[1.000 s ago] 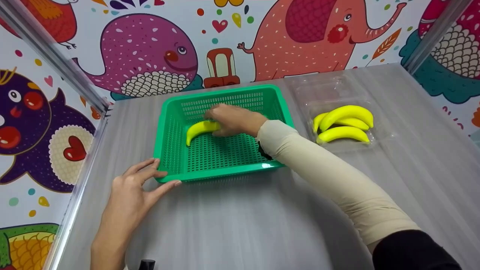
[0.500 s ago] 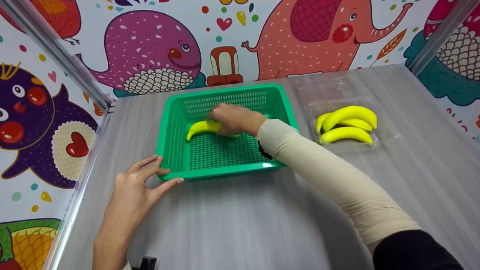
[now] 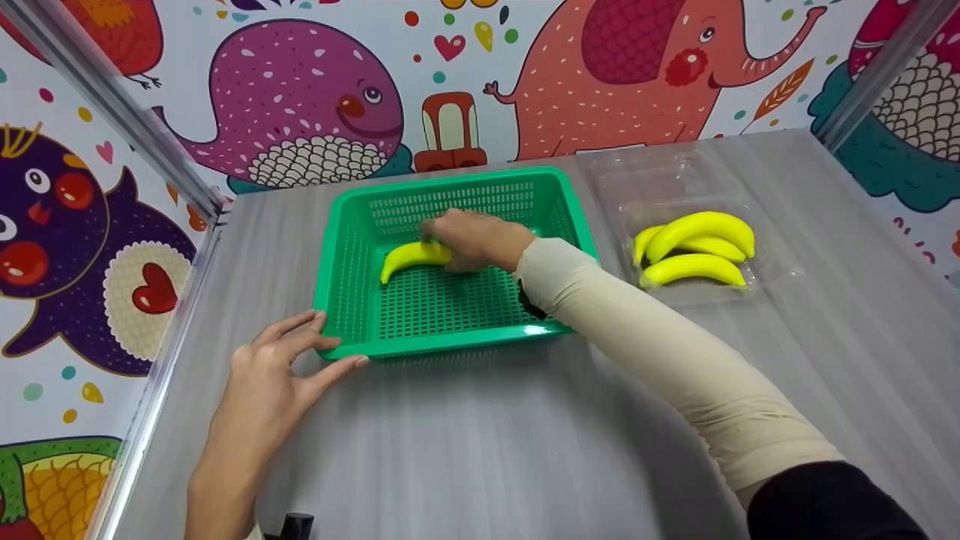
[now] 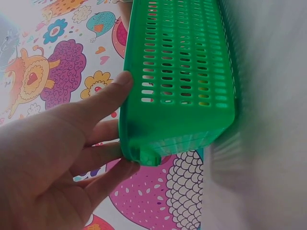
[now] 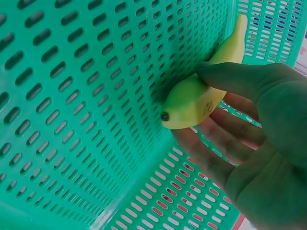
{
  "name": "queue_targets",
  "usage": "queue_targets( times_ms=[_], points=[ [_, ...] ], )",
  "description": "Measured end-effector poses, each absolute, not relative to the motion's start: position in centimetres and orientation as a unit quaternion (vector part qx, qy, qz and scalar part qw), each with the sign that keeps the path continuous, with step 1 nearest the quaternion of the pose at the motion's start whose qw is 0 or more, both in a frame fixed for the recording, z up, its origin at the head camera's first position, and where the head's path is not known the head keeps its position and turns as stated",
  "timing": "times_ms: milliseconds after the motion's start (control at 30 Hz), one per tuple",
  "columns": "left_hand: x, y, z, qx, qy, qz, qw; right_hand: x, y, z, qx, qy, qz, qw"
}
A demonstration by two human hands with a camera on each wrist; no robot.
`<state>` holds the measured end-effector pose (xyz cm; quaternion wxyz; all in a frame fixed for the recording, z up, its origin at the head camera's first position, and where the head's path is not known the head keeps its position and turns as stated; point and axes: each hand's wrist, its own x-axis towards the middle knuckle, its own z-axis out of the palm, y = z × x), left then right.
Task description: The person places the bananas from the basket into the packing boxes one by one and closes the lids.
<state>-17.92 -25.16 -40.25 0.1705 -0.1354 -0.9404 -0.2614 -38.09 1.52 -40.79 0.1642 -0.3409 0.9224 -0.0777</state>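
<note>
Inside the green plastic basket point(image 3: 427, 346), a yellow banana point(image 3: 411, 256) lies near the back of the perforated floor. My right hand point(image 3: 480, 238) reaches in from the right and holds it, hiding its right end in the head view. Seen from the right wrist, the thumb lies over the banana point(image 5: 192, 103) and the fingers are on its other side; its dark tip shows. My left hand point(image 3: 264, 375) grips the basket's near left corner. In the left wrist view its thumb and fingers point(image 4: 106, 96) are at the rim.
Right of the basket, a clear plastic tray point(image 3: 652, 176) holds several more yellow bananas point(image 3: 694, 270). Cartoon-printed walls point(image 3: 300, 97) stand behind and to the left of the grey table point(image 3: 480, 450). A metal frame post point(image 3: 112, 97) rises at the left.
The head view has shifted slightly. Within the basket, my right hand and the banana have moved a little to the right in the last half second. The left hand stays at the corner.
</note>
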Motion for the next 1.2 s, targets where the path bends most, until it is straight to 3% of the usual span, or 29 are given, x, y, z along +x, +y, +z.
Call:
queue_targets(
  times_ms=[633,1200],
  points=[
    [-18.0,-25.1,-40.3,-0.129,-0.943,-0.266,0.156,-37.9,1.8,-40.1,-0.345,0.922,-0.081,0.158],
    [-18.0,-25.1,-40.4,-0.131,-0.942,-0.264,0.161,-37.3,3.2,-37.6,-0.379,0.912,-0.11,0.11]
  ],
)
